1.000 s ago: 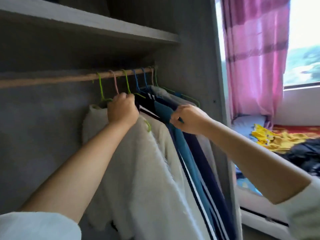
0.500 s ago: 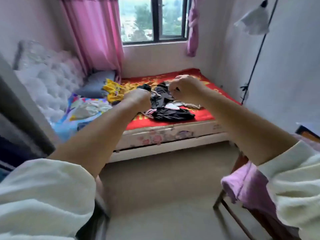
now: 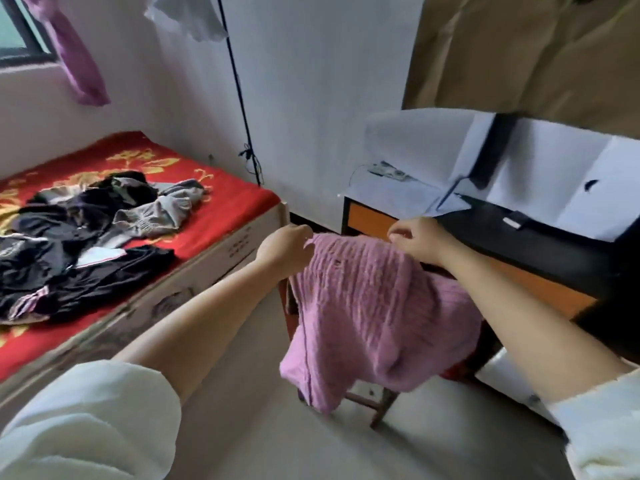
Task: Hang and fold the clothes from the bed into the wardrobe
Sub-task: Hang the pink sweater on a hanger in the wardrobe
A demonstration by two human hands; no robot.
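A pink knitted sweater (image 3: pixel 374 306) hangs draped over the back of a wooden chair (image 3: pixel 377 405) in the middle of the view. My left hand (image 3: pixel 284 247) pinches its upper left corner with curled fingers. At the sweater's upper right edge, my right hand (image 3: pixel 420 242) has its fingers curled on the fabric. A pile of dark and grey clothes (image 3: pixel 86 230) lies on the bed with the red flowered blanket (image 3: pixel 228 202) at the left. The wardrobe is out of view.
A desk with an orange drawer front (image 3: pixel 367 216) stands right behind the chair, carrying white papers (image 3: pixel 540 168) and a black flat object (image 3: pixel 526 244). A black lamp pole (image 3: pixel 239 98) stands by the wall. Bare grey floor (image 3: pixel 263 427) lies between bed and chair.
The view swung from the wardrobe rail, past the bed, to the chair. Both hands left the hanging clothes and now sit on the pink sweater's top edge.
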